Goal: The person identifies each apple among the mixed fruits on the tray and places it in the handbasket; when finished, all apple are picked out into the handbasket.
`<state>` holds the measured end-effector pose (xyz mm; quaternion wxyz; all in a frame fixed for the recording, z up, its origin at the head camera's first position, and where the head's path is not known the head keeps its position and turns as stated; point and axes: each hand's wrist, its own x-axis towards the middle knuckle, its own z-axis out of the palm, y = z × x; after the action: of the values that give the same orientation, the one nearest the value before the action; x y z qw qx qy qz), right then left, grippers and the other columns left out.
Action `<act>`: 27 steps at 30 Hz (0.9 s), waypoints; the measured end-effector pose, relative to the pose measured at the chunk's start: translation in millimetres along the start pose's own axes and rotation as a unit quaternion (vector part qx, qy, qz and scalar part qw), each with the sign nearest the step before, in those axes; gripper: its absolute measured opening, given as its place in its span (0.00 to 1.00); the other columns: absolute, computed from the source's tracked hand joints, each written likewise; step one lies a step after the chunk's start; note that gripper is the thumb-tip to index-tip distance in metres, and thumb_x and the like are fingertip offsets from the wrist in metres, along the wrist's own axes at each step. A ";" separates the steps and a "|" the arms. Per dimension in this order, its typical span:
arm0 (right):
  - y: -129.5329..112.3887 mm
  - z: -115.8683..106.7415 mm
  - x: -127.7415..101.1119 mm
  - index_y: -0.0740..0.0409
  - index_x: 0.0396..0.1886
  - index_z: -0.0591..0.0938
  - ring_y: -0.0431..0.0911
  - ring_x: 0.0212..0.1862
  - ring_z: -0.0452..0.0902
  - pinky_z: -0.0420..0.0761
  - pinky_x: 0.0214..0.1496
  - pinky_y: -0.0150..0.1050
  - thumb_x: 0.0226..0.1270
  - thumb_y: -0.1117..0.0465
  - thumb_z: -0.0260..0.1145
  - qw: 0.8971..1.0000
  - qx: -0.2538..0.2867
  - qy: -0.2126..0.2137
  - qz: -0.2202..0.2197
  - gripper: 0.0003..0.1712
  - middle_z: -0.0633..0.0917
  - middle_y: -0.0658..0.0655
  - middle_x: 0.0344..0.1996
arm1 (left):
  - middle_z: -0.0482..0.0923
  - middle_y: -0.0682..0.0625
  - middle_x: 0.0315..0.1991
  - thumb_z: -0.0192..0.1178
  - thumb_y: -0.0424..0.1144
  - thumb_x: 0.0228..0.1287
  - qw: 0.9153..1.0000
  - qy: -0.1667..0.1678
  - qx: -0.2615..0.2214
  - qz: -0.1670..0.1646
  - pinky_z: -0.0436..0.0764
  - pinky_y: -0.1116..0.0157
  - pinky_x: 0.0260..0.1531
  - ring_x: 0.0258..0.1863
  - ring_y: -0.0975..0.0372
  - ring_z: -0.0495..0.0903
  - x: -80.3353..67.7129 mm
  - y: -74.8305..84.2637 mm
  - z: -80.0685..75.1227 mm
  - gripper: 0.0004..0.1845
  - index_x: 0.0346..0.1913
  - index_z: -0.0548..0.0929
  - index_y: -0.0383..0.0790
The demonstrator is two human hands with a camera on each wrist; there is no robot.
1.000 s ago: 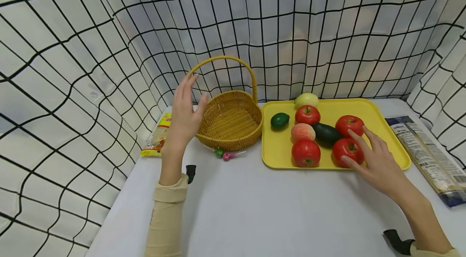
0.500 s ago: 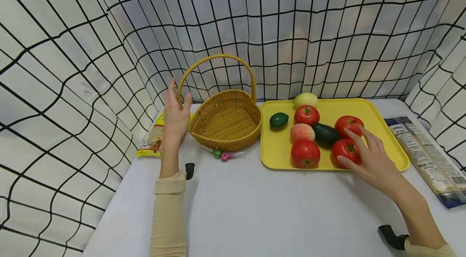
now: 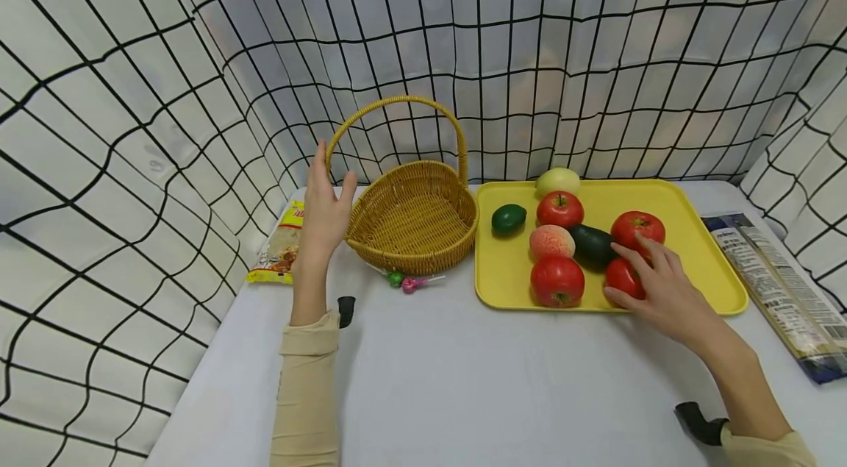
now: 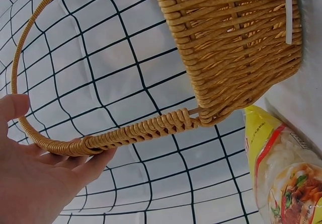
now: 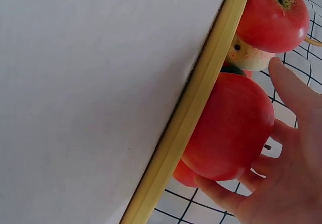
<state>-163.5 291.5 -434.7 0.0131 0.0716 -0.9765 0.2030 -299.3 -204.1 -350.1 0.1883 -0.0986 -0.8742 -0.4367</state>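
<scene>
My left hand stands upright at the left side of a wicker basket, fingers straight and thumb apart. In the left wrist view, the basket's arched handle passes between that thumb and the fingers, which lie behind it. Over the yellow tray, my right hand spreads round the front right red apple. The right wrist view has the fingers along the far side of this apple, with the thumb apart from it. Another red apple lies just behind, partly covered by the fingers.
The tray also bears two more red apples, a peach, dark green fruit and a pale green one. Lollipops lie before the basket. Food packets flank both sides; black netting encloses the table.
My left hand has moved left and down from over the basket's left rim to beside its handle. The right hand has shifted slightly left and covers more of the front apple.
</scene>
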 end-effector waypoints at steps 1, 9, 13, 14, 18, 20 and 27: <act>0.0 0.2 0.1 0.52 0.79 0.63 0.74 0.75 0.46 0.70 0.56 0.82 0.67 0.37 0.68 1.000 0.000 -0.006 0.000 0.48 0.52 0.72 0.79 | 0.40 0.52 0.85 0.46 0.57 0.80 1.000 0.000 0.000 0.000 0.55 0.42 0.81 0.84 0.51 0.48 -0.1 -0.1 -0.5 0.40 0.84 0.40 0.58; 2.6 4.9 1.8 0.52 0.79 0.59 0.77 0.72 0.50 0.76 0.52 0.79 0.65 0.43 0.72 0.999 0.005 -0.034 -0.006 0.50 0.50 0.75 0.78 | 0.41 0.49 0.85 0.46 0.56 0.81 1.000 -0.005 0.001 0.001 0.54 0.41 0.81 0.84 0.50 0.48 0.9 -1.1 -1.7 0.39 0.84 0.39 0.59; 4.6 7.2 2.5 0.52 0.79 0.57 0.79 0.70 0.50 0.77 0.51 0.78 0.65 0.46 0.73 0.999 0.000 -0.044 -0.007 0.50 0.49 0.76 0.78 | 0.41 0.50 0.85 0.46 0.56 0.81 1.000 -0.006 -0.001 0.000 0.55 0.41 0.81 0.84 0.50 0.48 1.1 -1.5 -1.9 0.39 0.84 0.39 0.58; 4.7 7.5 2.6 0.52 0.79 0.57 0.79 0.70 0.50 0.78 0.50 0.78 0.65 0.46 0.73 0.999 0.000 -0.046 -0.007 0.50 0.49 0.76 0.77 | 0.41 0.50 0.85 0.46 0.56 0.81 1.000 -0.007 -0.002 0.001 0.55 0.41 0.80 0.84 0.50 0.49 1.1 -1.7 -2.2 0.39 0.84 0.39 0.58; 3.0 7.1 2.8 0.51 0.78 0.57 0.78 0.69 0.49 0.79 0.48 0.77 0.65 0.47 0.73 0.999 0.004 -0.053 -0.005 0.49 0.51 0.75 0.75 | 0.42 0.49 0.85 0.46 0.56 0.81 1.000 -0.005 -0.001 0.003 0.57 0.41 0.80 0.83 0.49 0.51 1.7 -2.1 -3.1 0.39 0.84 0.40 0.57; 2.0 6.2 2.7 0.52 0.78 0.58 0.77 0.68 0.50 0.80 0.48 0.76 0.65 0.47 0.73 0.998 0.005 -0.054 -0.005 0.49 0.53 0.75 0.74 | 0.43 0.48 0.85 0.46 0.55 0.81 1.000 -0.005 -0.002 0.003 0.58 0.41 0.79 0.83 0.48 0.52 2.0 -1.7 -3.6 0.39 0.84 0.40 0.57; 3.2 1.3 5.8 0.52 0.75 0.61 0.75 0.65 0.54 0.84 0.43 0.71 0.60 0.46 0.77 0.998 0.008 -0.060 -0.004 0.49 0.59 0.74 0.68 | 0.42 0.49 0.85 0.46 0.56 0.81 1.000 -0.010 0.001 -0.004 0.58 0.42 0.80 0.83 0.49 0.52 1.6 0.0 -4.7 0.39 0.84 0.39 0.59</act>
<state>-169.7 293.1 -436.8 -0.0455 0.0879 -0.9736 0.2057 -299.7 -207.8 -346.9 0.1781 -0.0996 -0.8767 -0.4356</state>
